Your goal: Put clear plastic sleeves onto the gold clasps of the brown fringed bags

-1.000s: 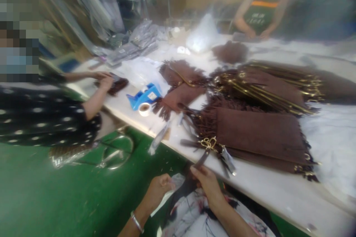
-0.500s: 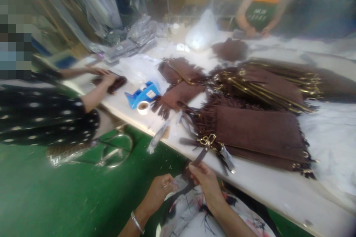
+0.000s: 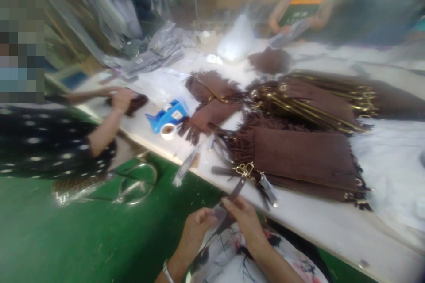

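Over my lap, my right hand [image 3: 246, 220] is closed on a dark brown strap [image 3: 236, 191] whose far end carries gold-coloured clasps [image 3: 245, 169] at the table edge. Beside it, my left hand [image 3: 196, 230] pinches a piece of clear plastic [image 3: 217, 213] that lies against the strap. Blur hides exactly how the plastic sits on it. Just beyond the clasps lies a stack of brown fringed bags [image 3: 302, 152]. A plastic-wrapped strip [image 3: 268, 189] rests to the right of the strap on the table.
The white table [image 3: 332, 230] bears a blue tape dispenser [image 3: 166, 117], a tape roll [image 3: 168, 131], more brown bags [image 3: 219, 117] and gold-edged pieces [image 3: 308, 106]. At left, a co-worker's hands [image 3: 122, 99] hold a brown item. Another person [image 3: 300, 11] stands across the table.
My left hand has moved slightly right, closer to my right hand, along with the plastic. Across the table, the other person has raised a greyish sheet.
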Demonstrator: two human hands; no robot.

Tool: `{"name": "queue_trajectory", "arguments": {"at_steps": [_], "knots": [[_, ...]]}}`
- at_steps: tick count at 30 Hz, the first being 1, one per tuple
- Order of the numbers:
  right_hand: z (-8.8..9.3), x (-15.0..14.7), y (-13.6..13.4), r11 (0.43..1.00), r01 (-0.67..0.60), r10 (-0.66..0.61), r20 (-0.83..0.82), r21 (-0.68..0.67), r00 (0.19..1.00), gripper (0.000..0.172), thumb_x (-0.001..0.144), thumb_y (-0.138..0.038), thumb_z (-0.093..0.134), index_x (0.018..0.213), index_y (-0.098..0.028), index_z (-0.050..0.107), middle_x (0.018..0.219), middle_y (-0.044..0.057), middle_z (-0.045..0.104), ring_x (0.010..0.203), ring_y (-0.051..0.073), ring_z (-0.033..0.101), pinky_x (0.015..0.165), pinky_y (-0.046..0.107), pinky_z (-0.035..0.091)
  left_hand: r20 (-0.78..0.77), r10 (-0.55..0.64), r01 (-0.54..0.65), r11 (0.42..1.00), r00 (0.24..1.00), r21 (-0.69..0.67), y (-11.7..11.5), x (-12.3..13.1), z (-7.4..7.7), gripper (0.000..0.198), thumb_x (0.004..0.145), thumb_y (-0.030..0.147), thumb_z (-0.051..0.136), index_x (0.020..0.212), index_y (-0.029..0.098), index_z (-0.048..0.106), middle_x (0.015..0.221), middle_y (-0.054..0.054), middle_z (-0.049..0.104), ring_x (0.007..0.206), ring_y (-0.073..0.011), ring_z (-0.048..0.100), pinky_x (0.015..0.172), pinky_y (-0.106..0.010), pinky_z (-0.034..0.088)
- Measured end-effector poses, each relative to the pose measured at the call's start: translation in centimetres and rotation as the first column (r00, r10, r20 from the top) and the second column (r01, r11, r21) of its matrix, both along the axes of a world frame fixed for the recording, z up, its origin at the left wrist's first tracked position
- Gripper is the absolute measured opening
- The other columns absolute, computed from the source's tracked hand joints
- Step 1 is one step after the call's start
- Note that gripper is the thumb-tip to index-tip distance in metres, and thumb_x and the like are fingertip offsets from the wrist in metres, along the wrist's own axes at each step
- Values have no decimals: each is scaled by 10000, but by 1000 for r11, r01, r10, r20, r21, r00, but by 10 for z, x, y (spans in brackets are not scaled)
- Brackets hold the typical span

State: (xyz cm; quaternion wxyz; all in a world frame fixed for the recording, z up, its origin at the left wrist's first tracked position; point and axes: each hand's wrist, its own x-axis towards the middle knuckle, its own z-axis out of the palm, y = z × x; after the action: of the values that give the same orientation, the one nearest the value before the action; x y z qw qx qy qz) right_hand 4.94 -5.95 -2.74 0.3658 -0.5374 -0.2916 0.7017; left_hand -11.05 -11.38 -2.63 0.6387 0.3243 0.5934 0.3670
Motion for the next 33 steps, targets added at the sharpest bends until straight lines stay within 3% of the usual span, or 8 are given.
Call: {"name": "queue_trajectory", "arguments": {"at_steps": [7, 10, 13, 16, 19, 21, 27, 33], "knots": [[11, 9, 4, 990, -108, 103, 58, 85, 993, 391, 725, -484, 686, 892, -133, 644, 833, 62, 692, 752, 188, 624, 667, 275, 473, 33, 11, -12, 999, 999, 34, 21, 23, 4, 309, 774, 406, 674, 884, 118, 689, 838, -88, 723, 779, -204, 627, 725, -286, 446], [27, 28, 10, 964, -198, 132, 326, 177, 936, 362, 832, -475, 564, 1006, -162, 616, 903, 69, 704, 828, 209, 654, 741, 303, 497, -14, -9, 9, 999, 1000, 39, 31, 21, 4, 287, 774, 411, 662, 823, 128, 657, 758, -52, 690, 708, -177, 590, 663, -266, 413], [43, 50, 22, 942, -250, 44, 658, 223, 751, 385, 915, -427, 438, 1225, -220, 535, 917, 47, 712, 785, 201, 674, 757, 320, 501, -217, -74, 89, 994, 973, 58, 37, 5, 12, 268, 819, 424, 596, 808, 160, 638, 736, -15, 656, 703, -167, 562, 654, -260, 379], [51, 64, 42, 854, -461, 7, 879, 242, 476, 439, 955, -331, 357, 1387, -291, 428, 904, 54, 728, 720, 213, 687, 678, 316, 485, -508, -142, 204, 977, 850, 67, 42, -10, 25, 231, 860, 398, 533, 798, 195, 626, 725, 11, 638, 713, -169, 558, 666, -265, 345], [51, 69, 62, 758, -644, 20, 983, 102, 180, 497, 945, -250, 372, 1439, -301, 377, 748, 71, 734, 623, 241, 688, 555, 290, 431, -614, -177, 251, 967, 769, 35, 48, -15, 33, 208, 868, 380, 512, 799, 210, 611, 716, 23, 627, 704, -170, 557, 662, -268, 330], [48, 70, 72, 735, -677, 23, 996, 39, 83, 498, 944, -247, 388, 1438, -306, 380, 668, 66, 721, 581, 249, 682, 515, 276, 402, -607, -180, 242, 970, 774, 21, 53, -10, 33, 204, 861, 379, 518, 808, 209, 617, 720, 24, 626, 707, -172, 555, 658, -267, 330], [42, 78, 77, 738, -669, 30, 986, 90, 165, 445, 968, -313, 367, 1410, -347, 410, 717, 53, 738, 643, 256, 703, 544, 279, 429, -403, -114, 148, 988, 908, 54, 71, 26, 26, 222, 835, 378, 546, 809, 180, 644, 735, 15, 646, 723, -170, 556, 667, -259, 366], [43, 84, 78, 742, -655, 65, 957, 143, 282, 451, 961, -286, 389, 1409, -334, 420, 765, 63, 749, 678, 250, 713, 576, 275, 445, -382, -73, 119, 988, 921, 98, 92, 58, 32, 225, 835, 372, 548, 849, 180, 666, 786, -12, 700, 767, -196, 606, 699, -273, 410]]}}
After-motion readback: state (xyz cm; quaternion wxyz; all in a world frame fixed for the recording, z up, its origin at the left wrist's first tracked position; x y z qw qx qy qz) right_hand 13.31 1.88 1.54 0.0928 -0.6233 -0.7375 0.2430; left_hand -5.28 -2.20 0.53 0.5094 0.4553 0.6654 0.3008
